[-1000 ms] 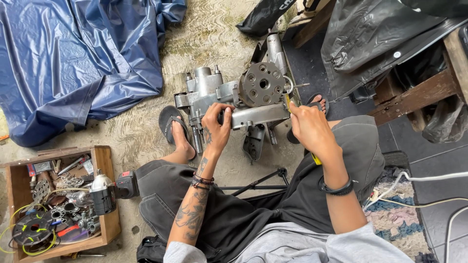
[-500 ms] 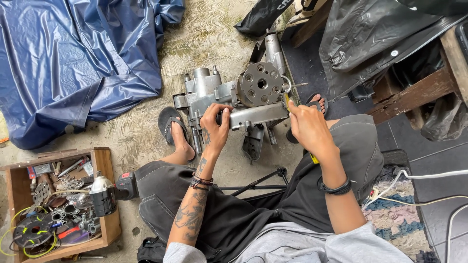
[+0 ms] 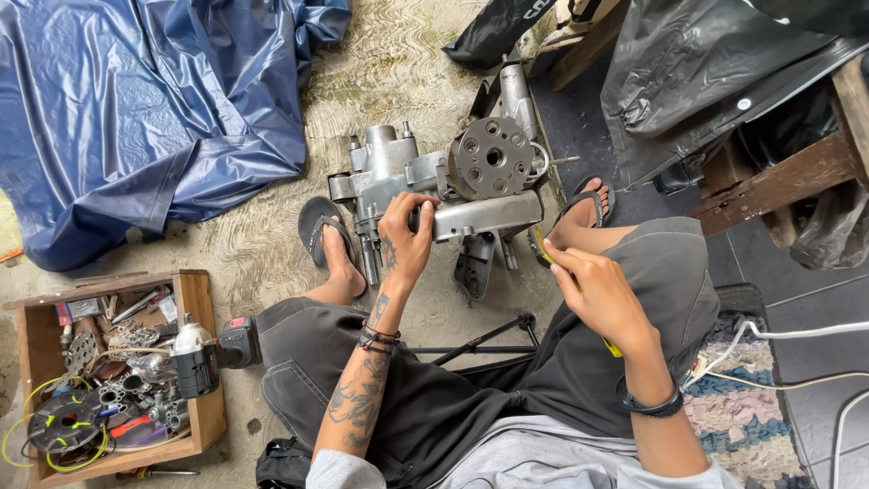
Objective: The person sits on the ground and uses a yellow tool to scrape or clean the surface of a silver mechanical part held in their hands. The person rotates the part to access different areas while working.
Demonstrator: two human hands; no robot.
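Note:
A grey metal engine block (image 3: 434,181) with a round perforated disc (image 3: 493,156) stands on the ground between my sandalled feet. My left hand (image 3: 405,237) grips the front of the engine's housing. My right hand (image 3: 593,292) is over my right knee, closed around a yellow-handled tool (image 3: 541,246) whose tip points toward the engine; the handle's end shows under my wrist.
A wooden box (image 3: 195,299) of metal parts, wire and a cordless power tool (image 3: 213,355) sits at lower left. A blue tarp (image 3: 136,109) covers the upper left. Black plastic sheeting (image 3: 706,72) over a wooden frame is at upper right. Cables (image 3: 778,344) run at right.
My right hand has pulled back from the engine toward my knee with the tool. The left hand stays on the housing.

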